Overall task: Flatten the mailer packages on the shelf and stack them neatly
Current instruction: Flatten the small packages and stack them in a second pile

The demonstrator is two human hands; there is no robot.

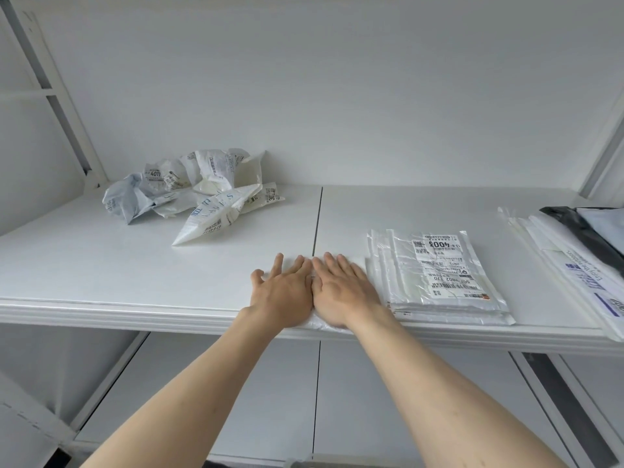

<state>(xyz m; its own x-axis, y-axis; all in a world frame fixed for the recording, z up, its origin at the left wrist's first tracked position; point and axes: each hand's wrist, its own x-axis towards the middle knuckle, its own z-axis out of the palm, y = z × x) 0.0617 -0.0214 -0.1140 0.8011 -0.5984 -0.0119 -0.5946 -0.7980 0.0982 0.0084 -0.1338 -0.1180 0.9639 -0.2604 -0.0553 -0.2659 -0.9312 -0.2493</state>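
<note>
Left hand (285, 292): flat, palm down, fingers spread, pressing the white mailer (324, 324) at the shelf (101, 275) front edge.
Right hand (341, 292): flat, touching the left hand, pressing the same mailer.
White mailer: mostly hidden; long axis unclear.
Flattened stack (435, 282): just right of the hands, long axis front-to-back.
Larger mailers (574, 265): right of the stack.
Crumpled pile (196, 194): far left, one mailer's corner pointing frontward.

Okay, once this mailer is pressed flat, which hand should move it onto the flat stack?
Probably the right hand: it lies next to the flat stack, which sits just to its right. The left hand is on the far side, nearer the crumpled pile.
</note>
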